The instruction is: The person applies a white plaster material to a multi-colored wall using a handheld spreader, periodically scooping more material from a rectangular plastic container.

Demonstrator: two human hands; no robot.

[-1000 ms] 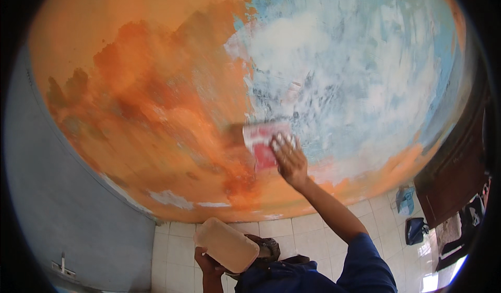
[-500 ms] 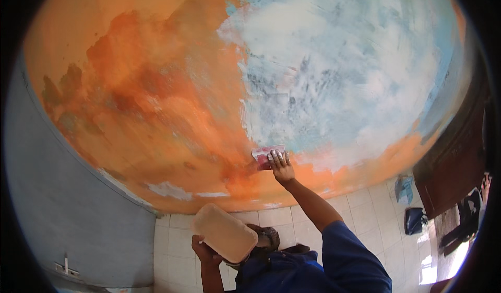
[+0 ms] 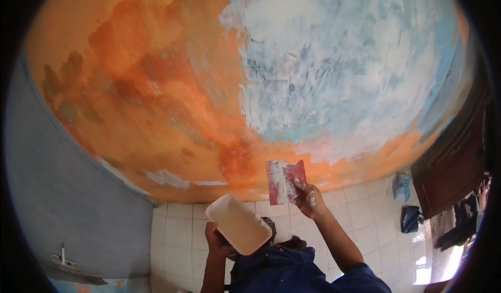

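Observation:
My left hand (image 3: pixel 218 239) grips the side of a pale beige plastic tub (image 3: pixel 240 226), tilted in front of my body; what lies inside it is hard to make out. Between the fingers and thumb of my right hand (image 3: pixel 311 199) is a flat red putty spreader (image 3: pixel 298 171), its face smeared with white paste. White smears also mark those fingers. The spreader is right of the tub, apparently apart from the wall (image 3: pixel 209 120). Orange paint covers the wall's left and lower parts, and streaky white over light blue its right part.
Pale square tiles (image 3: pixel 180 241) cover the floor below the wall. A grey wall (image 3: pixel 73 188) with a small fixture (image 3: pixel 64 260) stands at left. On the right are a light blue bag (image 3: pixel 401 187), a dark bag (image 3: pixel 410 219) and a dark brown door (image 3: pixel 454 173).
My right hand has brought the spreader down and right from the painted wall and turned it, showing its white-smeared face. The tub has shifted slightly right and tilted more.

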